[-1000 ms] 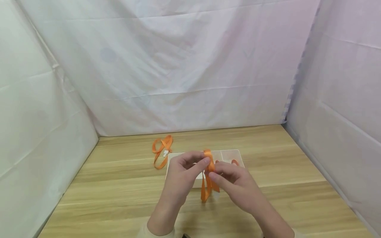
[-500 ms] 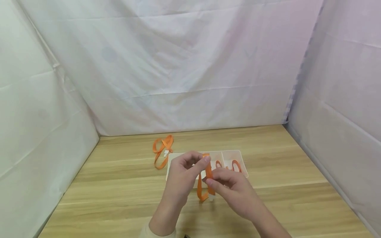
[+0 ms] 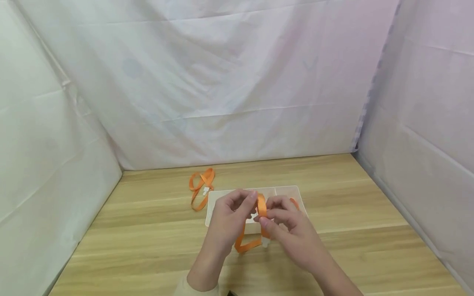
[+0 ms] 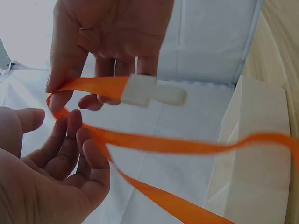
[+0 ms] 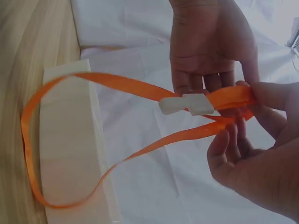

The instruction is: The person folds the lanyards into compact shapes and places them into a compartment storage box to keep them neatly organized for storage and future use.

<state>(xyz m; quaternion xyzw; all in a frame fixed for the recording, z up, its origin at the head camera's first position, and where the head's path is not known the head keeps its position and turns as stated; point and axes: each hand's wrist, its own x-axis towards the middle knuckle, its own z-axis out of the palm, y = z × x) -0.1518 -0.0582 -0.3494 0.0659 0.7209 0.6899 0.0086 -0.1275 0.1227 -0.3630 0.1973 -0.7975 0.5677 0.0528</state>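
An orange lanyard (image 3: 262, 206) is held up in front of the white box, with a bend of its strap between both hands. My left hand (image 3: 225, 220) has its fingertips at the left side of that bend; in the left wrist view they curl against the strap and the thumb stands apart. My right hand (image 3: 296, 234) pinches the strap between thumb and index finger. A white plastic clip (image 5: 198, 104) hangs at one strap end, beside the fingers. The rest of the strap (image 4: 177, 145) droops in a long loose loop below the hands.
Behind the hands stands a shallow white box (image 3: 290, 189) with compartments, holding other orange straps (image 3: 294, 202). A second orange lanyard (image 3: 209, 175) with a white clip lies on the wood-grain table (image 3: 148, 230) at the box's left. White cloth (image 3: 222, 90) surrounds the table.
The right hand's fingers have spread and moved slightly up along the strap. The bend between the hands has become rounded, and the hanging loop has swung left and widened.
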